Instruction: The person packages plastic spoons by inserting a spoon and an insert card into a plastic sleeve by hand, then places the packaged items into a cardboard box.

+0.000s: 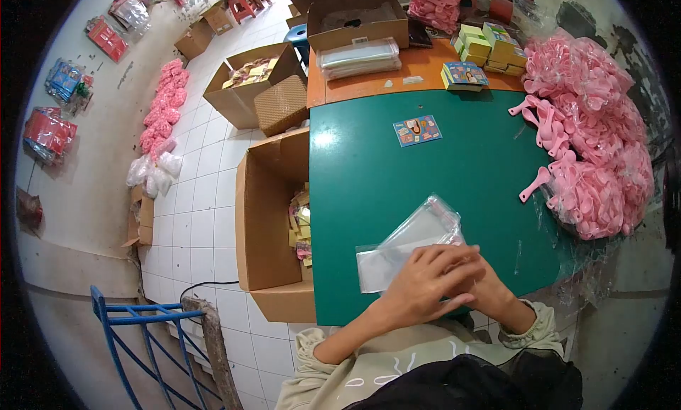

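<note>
Both hands meet at the front edge of the green table [369, 169]. My left hand [429, 279] lies across the other one with its fingers apart, over the clear plastic bags [418, 229]. Mostly covered by it, my right hand [488, 282] is on the right, its fingers hidden. The bags lie in two overlapping layers at different angles, beneath and beyond the hands. Farther back on the table is a small blue printed card [418, 130]. Pink plastic spoons [550, 126] lie at the right beside a large heap of bagged pink spoons [596, 133].
An orange surface [418, 62] at the back bears a stack of printed cards [464, 76], small yellow boxes [489, 47] and packs of clear bags [358, 57]. Open cardboard boxes [273, 225] stand left of the table. A blue metal frame [152, 318] is at the lower left.
</note>
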Action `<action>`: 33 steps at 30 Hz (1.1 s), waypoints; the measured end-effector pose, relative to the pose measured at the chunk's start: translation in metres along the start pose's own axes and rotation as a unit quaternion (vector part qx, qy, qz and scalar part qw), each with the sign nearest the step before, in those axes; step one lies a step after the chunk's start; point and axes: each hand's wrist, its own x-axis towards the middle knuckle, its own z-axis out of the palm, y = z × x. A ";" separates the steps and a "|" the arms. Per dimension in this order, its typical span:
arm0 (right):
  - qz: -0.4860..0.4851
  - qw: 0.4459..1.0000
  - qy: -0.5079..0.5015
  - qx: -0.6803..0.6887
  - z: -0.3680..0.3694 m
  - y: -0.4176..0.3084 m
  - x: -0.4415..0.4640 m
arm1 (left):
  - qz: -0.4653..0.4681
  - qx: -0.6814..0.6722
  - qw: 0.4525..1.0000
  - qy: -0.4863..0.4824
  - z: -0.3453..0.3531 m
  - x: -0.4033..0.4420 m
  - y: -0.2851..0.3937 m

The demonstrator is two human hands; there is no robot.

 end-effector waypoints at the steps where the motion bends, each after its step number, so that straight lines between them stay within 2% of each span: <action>1: -0.047 0.998 0.014 -0.047 0.001 0.005 -0.003 | 0.016 0.009 1.000 -0.003 0.003 0.001 0.001; 4: -0.114 0.971 -0.012 -0.208 0.004 0.011 0.001 | -0.023 -0.048 0.998 0.019 0.013 -0.007 -0.004; 5: -0.140 0.952 -0.036 -0.270 0.001 0.008 0.002 | -0.034 -0.083 0.995 0.044 0.013 -0.006 -0.007; 7: -0.141 0.896 -0.116 -0.405 -0.012 -0.013 0.002 | -0.116 -0.145 0.979 0.083 0.009 -0.013 -0.013; 9: -0.082 0.943 -0.010 -0.323 -0.024 -0.034 0.001 | -0.174 -0.169 0.961 0.133 0.005 -0.016 -0.015; 10: -0.052 0.958 0.043 -0.278 -0.030 -0.044 0.000 | -0.189 -0.183 0.956 0.127 0.004 -0.015 -0.014; 11: -0.073 0.966 0.086 -0.233 -0.035 -0.054 0.003 | -0.205 -0.197 0.951 0.120 0.004 -0.014 -0.011; 14: -0.049 0.979 0.131 -0.151 -0.032 -0.059 0.000 | -0.220 -0.194 0.950 0.108 0.003 -0.011 -0.007; 16: -0.051 0.982 0.124 -0.130 -0.035 -0.064 -0.003 | -0.233 -0.181 0.947 0.128 0.011 -0.012 -0.008; 17: -0.051 0.984 0.119 -0.120 -0.037 -0.065 -0.005 | -0.210 -0.169 0.956 0.119 0.013 -0.013 -0.009; 20: -0.071 0.974 0.102 -0.191 -0.042 -0.064 -0.010 | -0.161 -0.152 0.971 0.095 0.017 -0.012 -0.010; 24: -0.025 0.981 0.085 -0.172 -0.067 -0.068 -0.023 | -0.128 -0.173 0.974 0.074 0.019 -0.011 -0.013; 27: -0.044 0.978 0.023 -0.203 -0.135 -0.085 -0.062 | -0.131 -0.159 0.977 0.063 0.011 -0.010 -0.016; 28: -0.067 0.990 -0.020 -0.121 -0.175 -0.078 -0.085 | -0.138 -0.151 0.977 0.059 0.005 -0.011 -0.017; 29: -0.023 0.994 0.014 -0.107 -0.216 -0.070 -0.114 | -0.162 -0.128 0.977 0.047 0.000 -0.014 -0.020; 30: 0.085 0.975 0.141 -0.147 -0.266 -0.048 -0.154 | -0.185 -0.105 0.977 0.034 -0.004 -0.018 -0.027; 31: 0.204 0.918 0.271 -0.205 -0.314 -0.020 -0.193 | -0.206 -0.083 0.975 0.021 -0.008 -0.021 -0.033; 32: 0.300 0.833 0.354 -0.301 -0.359 0.010 -0.224 | -0.215 -0.059 0.974 0.032 -0.013 -0.025 -0.038; 33: 0.315 0.785 0.378 -0.376 -0.377 0.023 -0.231 | -0.221 -0.034 0.974 0.043 -0.019 -0.026 -0.045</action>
